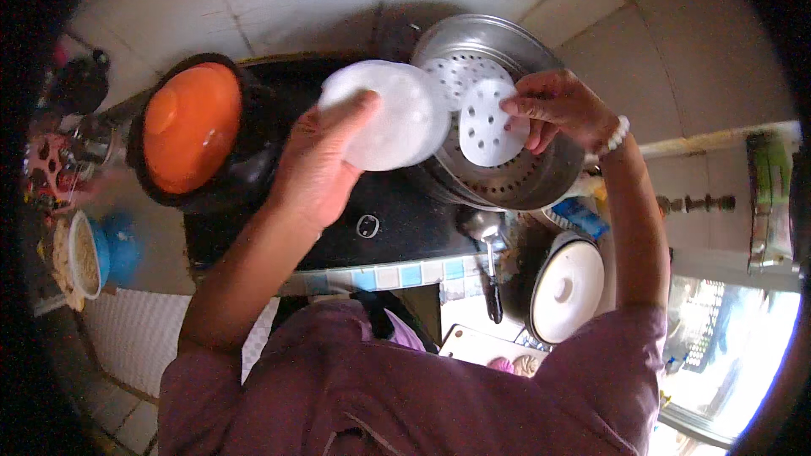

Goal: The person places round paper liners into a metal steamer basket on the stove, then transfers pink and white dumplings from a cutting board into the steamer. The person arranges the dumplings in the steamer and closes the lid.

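In my left hand [323, 164] is a stack of round white steamer liners [396, 123], held with the thumb on top. My right hand [554, 111] pinches a single perforated white liner [485, 133] by its edge. That liner is tilted above the metal steamer pot [551, 180], whose floor is full of holes. Another perforated liner [466, 73] lies inside the steamer on its far side. A pale beaded bracelet circles my right wrist.
On the left of the black cooktop [405, 202] stands a dark pot with an orange inside or lid [193, 126]. A metal ladle [488, 247] rests at the front edge. A white lid [567, 291], a board [466, 342] with buns, and a blue-and-white bowl [85, 253] are nearby.
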A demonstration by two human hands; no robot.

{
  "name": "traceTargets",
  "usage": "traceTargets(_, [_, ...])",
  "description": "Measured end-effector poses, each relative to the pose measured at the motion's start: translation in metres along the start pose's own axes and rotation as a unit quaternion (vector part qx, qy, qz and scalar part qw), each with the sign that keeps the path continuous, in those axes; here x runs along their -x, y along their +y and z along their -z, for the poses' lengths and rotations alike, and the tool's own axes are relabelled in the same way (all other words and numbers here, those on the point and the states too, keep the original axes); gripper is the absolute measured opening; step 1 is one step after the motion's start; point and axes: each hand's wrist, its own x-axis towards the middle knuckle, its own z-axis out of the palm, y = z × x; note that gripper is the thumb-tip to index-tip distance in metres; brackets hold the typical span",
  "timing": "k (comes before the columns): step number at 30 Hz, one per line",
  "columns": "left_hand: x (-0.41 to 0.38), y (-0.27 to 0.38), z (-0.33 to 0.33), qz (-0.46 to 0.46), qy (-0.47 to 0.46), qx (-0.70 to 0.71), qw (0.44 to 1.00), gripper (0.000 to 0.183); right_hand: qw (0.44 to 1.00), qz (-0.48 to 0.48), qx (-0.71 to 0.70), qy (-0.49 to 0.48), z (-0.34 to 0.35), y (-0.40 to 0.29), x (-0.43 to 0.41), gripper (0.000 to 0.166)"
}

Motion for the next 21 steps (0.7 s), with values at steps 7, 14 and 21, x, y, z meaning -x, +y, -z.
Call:
traceTargets(7, [0.002,0.001,-0.003,0.011,0.028,-0.005,1.0,0.033,0.984,-0.115,0.086,-0.107,0.039,0.091,-0.028,0.018])
traceTargets(14, [0.002,0.006,0.0,0.012,0.004,-0.017,1.0,0.034,0.968,-0.141,0.204,-0.036,0.032,0.091,-0.031,0.015])
traceTargets(21, [0.005,0.007,-0.009,0.017,0.011,-0.017,1.0,0.035,0.955,-0.093,0.282,0.013,0.036,0.104,-0.03,0.023])
